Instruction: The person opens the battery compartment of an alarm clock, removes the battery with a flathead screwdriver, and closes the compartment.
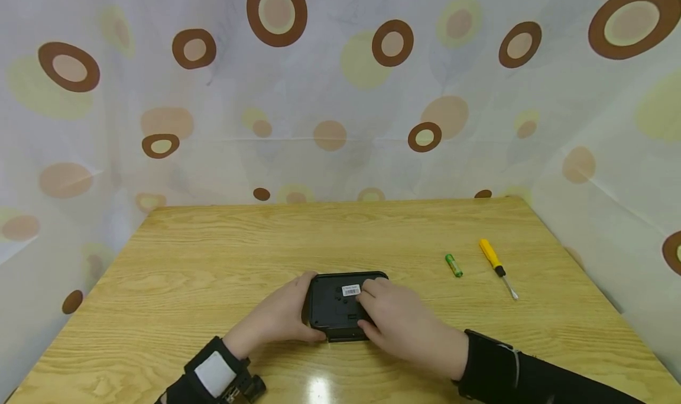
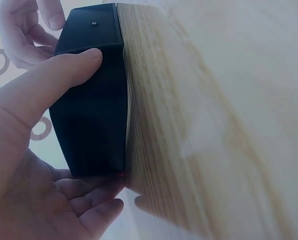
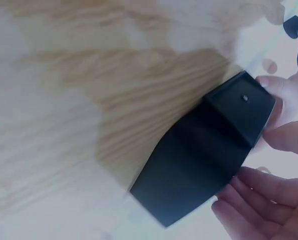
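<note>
A black boxy device (image 1: pixel 337 306) with a small white barcode label (image 1: pixel 351 290) lies on the wooden table (image 1: pixel 213 262), near its front edge. My left hand (image 1: pixel 282 318) grips its left side, thumb along the near edge. In the left wrist view the thumb (image 2: pixel 63 75) presses on the black device (image 2: pixel 93 115), with the other fingers under its lower edge. My right hand (image 1: pixel 396 321) rests on the device's right part, fingertips beside the label. The right wrist view shows the black device (image 3: pixel 209 150) with fingers (image 3: pixel 259 200) curled at its edge.
A small green battery (image 1: pixel 454 265) and a yellow-handled screwdriver (image 1: pixel 497 266) lie on the table to the right of the device. A spotted curtain (image 1: pixel 330 90) hangs behind and beside the table.
</note>
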A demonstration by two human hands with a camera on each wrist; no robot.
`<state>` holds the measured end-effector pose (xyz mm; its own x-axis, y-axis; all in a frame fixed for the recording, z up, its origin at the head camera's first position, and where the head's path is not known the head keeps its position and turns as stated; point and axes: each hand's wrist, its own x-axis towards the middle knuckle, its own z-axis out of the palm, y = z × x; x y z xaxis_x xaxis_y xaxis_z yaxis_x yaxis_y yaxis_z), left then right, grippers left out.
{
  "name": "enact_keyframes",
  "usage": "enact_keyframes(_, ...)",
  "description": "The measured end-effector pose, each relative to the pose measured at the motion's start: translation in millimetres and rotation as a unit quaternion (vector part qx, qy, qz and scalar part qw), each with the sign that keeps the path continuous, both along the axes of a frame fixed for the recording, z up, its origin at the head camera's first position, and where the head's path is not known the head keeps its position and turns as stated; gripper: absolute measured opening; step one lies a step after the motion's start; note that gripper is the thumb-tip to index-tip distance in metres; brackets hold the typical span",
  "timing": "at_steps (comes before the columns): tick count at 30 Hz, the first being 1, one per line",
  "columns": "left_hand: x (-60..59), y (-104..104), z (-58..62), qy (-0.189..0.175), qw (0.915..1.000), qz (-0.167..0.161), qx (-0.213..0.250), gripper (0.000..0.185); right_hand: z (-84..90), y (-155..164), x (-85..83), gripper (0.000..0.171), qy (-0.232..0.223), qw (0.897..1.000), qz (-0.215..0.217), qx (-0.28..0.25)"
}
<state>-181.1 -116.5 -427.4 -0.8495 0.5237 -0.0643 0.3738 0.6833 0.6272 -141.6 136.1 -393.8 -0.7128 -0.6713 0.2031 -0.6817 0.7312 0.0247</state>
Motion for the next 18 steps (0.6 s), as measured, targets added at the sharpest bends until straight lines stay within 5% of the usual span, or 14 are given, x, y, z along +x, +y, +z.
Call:
enact_keyframes(10, 0.6, 1.1, 1.1, 0.001, 1.0000, 0.003, 0.003, 0.113, 2.8, 27.5, -5.1, 0.084, -0.046, 0.997, -0.064, -0.014)
enact_keyframes(18, 1.1, 1.7, 1.7, -0.004, 1.0000, 0.006, 0.002, 0.115, 3.6, 42.9, -6.5, 0.103, -0.074, 0.994, -0.083, -0.017)
